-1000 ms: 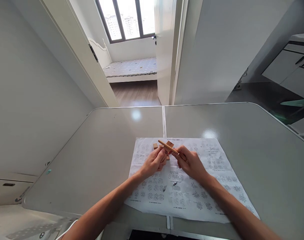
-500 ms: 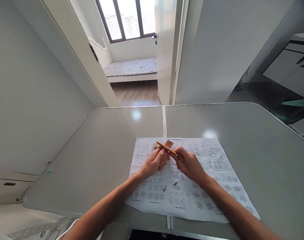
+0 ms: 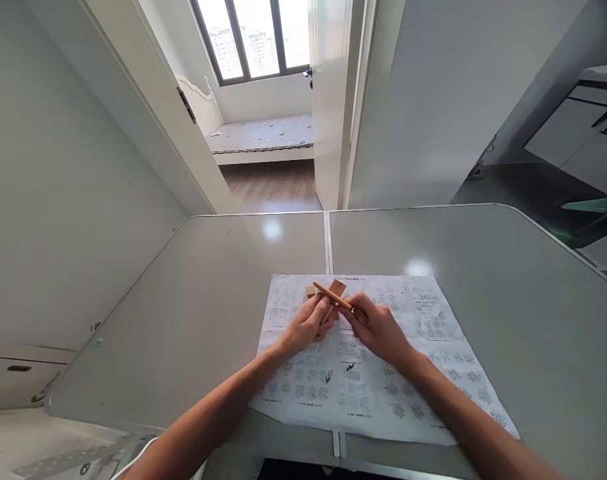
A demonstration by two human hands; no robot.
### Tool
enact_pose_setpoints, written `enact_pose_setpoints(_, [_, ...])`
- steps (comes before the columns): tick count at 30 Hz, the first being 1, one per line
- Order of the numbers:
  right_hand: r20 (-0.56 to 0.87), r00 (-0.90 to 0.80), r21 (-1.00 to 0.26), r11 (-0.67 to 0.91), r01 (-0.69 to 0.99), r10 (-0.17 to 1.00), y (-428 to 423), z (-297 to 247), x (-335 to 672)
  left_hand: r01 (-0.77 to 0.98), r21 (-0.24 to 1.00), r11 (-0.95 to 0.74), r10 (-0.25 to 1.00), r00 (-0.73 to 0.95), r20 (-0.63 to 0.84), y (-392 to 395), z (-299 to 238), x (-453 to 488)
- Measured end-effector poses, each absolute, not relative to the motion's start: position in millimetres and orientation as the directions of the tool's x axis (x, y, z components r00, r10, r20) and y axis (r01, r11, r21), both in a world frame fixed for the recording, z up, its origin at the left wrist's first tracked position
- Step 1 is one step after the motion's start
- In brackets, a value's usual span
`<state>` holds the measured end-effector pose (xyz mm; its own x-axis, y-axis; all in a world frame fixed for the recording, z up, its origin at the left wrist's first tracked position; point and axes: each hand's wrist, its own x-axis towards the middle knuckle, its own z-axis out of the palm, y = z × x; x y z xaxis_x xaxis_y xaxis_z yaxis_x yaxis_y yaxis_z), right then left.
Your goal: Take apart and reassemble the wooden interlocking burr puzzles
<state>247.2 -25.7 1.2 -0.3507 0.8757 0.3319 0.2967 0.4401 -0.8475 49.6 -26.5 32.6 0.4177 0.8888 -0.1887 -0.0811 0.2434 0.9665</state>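
Both hands are close together above a printed sheet, fitting against each other around several light-brown wooden puzzle pieces. My left hand (image 3: 310, 323) is closed on a wider wooden puzzle piece (image 3: 338, 287), which slants up and to the right. A small wooden block end (image 3: 310, 291) shows just beyond the left fingers; I cannot tell whether it is held. My right hand (image 3: 376, 323) pinches the near end of a thin wooden puzzle stick (image 3: 328, 292), which crosses over the wider piece. Fingers hide where the pieces meet.
The large paper sheet (image 3: 403, 413), printed with rows of small diagrams, lies on the grey table (image 3: 223, 287). A seam runs down the table's middle. Beyond the far edge are an open door (image 3: 328, 100) and a bed (image 3: 263, 137). A dark object (image 3: 303, 470) is at the near edge.
Almost nothing differs. The thin stick in my right hand has turned very slightly; both hands stay in the same place.
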Motion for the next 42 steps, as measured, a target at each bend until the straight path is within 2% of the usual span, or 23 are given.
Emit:
enact_pose_setpoints(10, [0.332, -0.297, -0.828, 0.427, 0.363, 0.895, -24.1, 3.7, 247.1, -0.151, 0.966, 0.210, 0.908, 0.396, -0.136, -25.9, 24.0, 50.4])
enact_pose_setpoints(15, [0.375, -0.038, -0.866, 0.365, 0.341, 0.926, -18.6, 13.3, 247.2, -0.224, 0.943, 0.248, 0.920, 0.359, -0.157, -23.5, 23.2, 50.1])
enact_pose_setpoints(18, [0.274, 0.065, -0.943, 0.255, 0.213, 0.959, -15.3, 16.7, 249.8, -0.259, 0.926, 0.275, 0.920, 0.352, -0.175, -22.0, 24.3, 49.9])
enact_pose_setpoints(21, [0.042, 0.023, -0.997, 0.044, -0.065, 0.999, -14.4, 18.6, 251.9, -0.284, 0.919, 0.273, 0.924, 0.344, -0.169, -21.2, 25.6, 49.6])
enact_pose_setpoints(23, [-0.093, -0.041, -0.968, -0.100, -0.231, 0.995, -14.2, 19.8, 252.2, -0.292, 0.916, 0.274, 0.922, 0.350, -0.164, -21.0, 26.2, 49.4])
enact_pose_setpoints(27, [-0.211, -0.086, -0.875, -0.227, -0.428, 0.974, -11.1, 21.5, 253.0, -0.280, 0.918, 0.282, 0.917, 0.360, -0.172, -21.2, 27.2, 49.3])
enact_pose_setpoints(31, [-0.283, -0.136, -0.857, -0.314, -0.408, 0.949, -6.8, 21.5, 257.1, -0.271, 0.920, 0.284, 0.922, 0.341, -0.185, -22.0, 28.3, 49.6])
enact_pose_setpoints(34, [-0.273, -0.188, -0.862, -0.327, -0.388, 0.943, -6.2, 22.2, 259.6, -0.272, 0.919, 0.285, 0.923, 0.337, -0.187, -22.3, 28.9, 49.8])
enact_pose_setpoints(42, [-0.244, -0.273, -0.770, -0.357, -0.529, 0.930, -4.6, 28.7, 259.4, -0.270, 0.919, 0.287, 0.921, 0.341, -0.188, -21.0, 24.4, 49.3])
